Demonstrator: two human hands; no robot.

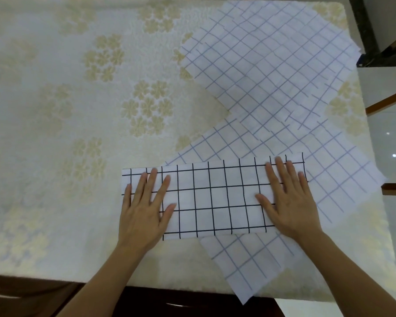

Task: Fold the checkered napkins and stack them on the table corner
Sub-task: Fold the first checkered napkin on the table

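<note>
A white napkin with a dark grid lies folded into a long strip near the table's front edge. My left hand presses flat on its left end, fingers straight and spread. My right hand presses flat on its right end in the same way. Under the strip lies an unfolded napkin with a pale blue grid, set diagonally, one corner hanging over the front edge. Further back on the right, several more unfolded napkins overlap in a loose pile.
The table carries a cream cloth with a gold flower pattern; its left half holds no napkins. A glossy floor and a wooden chair part show past the right edge. Dark wood runs below the front edge.
</note>
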